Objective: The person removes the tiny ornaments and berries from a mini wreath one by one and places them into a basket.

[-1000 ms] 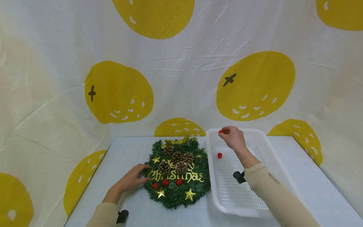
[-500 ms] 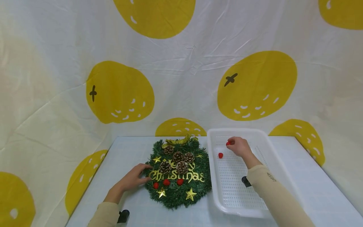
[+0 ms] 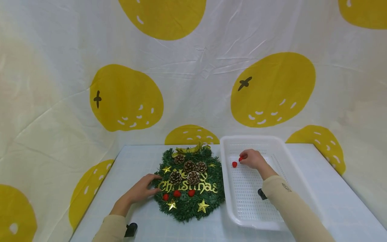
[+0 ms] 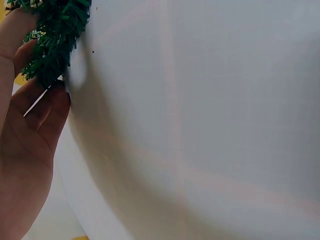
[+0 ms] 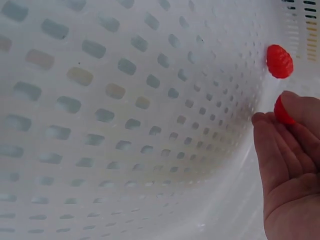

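Fingers (image 3: 153, 176) of the left hand (image 3: 138, 191) are loosely bent, not closed, and touch the left edge of the green wreath (image 3: 211, 199), which lies on the desk (image 3: 137, 159). To its right is the white basket (image 3: 251, 205), where a loose berry (image 3: 234, 164) lies; just right of it and slightly farther, the right hand (image 3: 253, 159) pinches a second red berry (image 5: 283, 111). I judge that the step in hand is handling this berry, but taking or placing, I cannot tell. The next move probably calls for a steady, gentle pinch.
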Demonstrator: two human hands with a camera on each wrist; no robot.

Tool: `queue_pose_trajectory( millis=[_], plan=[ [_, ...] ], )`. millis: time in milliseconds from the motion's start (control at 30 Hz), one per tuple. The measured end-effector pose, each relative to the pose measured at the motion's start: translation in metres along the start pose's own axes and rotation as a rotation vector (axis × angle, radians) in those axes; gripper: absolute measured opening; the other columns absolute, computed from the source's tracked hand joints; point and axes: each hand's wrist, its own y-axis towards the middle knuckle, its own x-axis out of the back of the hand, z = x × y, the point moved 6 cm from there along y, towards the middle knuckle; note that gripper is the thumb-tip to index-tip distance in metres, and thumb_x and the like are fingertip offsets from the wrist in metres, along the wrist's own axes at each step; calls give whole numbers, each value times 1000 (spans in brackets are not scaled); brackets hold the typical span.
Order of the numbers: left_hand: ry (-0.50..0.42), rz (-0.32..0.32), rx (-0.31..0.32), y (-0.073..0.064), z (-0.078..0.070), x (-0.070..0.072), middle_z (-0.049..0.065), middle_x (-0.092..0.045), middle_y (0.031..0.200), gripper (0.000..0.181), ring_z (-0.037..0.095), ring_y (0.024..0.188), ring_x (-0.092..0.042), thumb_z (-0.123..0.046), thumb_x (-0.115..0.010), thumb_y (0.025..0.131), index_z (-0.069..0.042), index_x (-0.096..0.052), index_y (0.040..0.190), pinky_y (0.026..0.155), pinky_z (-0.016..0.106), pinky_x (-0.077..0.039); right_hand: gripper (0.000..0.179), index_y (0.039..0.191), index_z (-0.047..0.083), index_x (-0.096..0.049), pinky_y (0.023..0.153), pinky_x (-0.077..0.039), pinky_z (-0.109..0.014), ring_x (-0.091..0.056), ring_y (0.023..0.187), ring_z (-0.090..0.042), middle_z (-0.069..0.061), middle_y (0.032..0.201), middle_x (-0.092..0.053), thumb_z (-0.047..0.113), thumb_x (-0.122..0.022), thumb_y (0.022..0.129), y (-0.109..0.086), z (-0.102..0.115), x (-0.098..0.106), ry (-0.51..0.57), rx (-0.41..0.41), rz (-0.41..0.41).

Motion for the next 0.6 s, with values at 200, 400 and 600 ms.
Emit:
queue_pose_trajectory(
  millis=[200, 400, 600],
  plan=[
    [-2, -2, -7, -1, 1, 0, 11, -56, 128, 50, 36, 121, -51, -37, -68, 93, -7, -56, 131, 99, 56, -41, 33, 112, -6, -66, 85, -53, -44, -61, 89, -29, -15, 98, -68, 10, -73, 85, 1, 1, -1, -7, 3, 6],
    [-2, -1, -13, -1, -2, 0, 12, -56, 127, 50, 36, 120, -51, -36, -68, 93, -6, -56, 130, 99, 56, -41, 32, 112, -6, -65, 83, -54, -44, -61, 88, -28, -15, 98, -68, 10, -72, 85, 1, 0, -1, 5, 5, 4],
    [-2, -2, -14, -2, -4, 1, 12, -56, 127, 49, 36, 120, -51, -35, -68, 93, -5, -56, 130, 99, 56, -41, 31, 112, -5, -66, 84, -53, -44, -61, 89, -28, -15, 99, -68, 11, -72, 85, -1, 2, 0, 39, 0, -3]
  ],
)
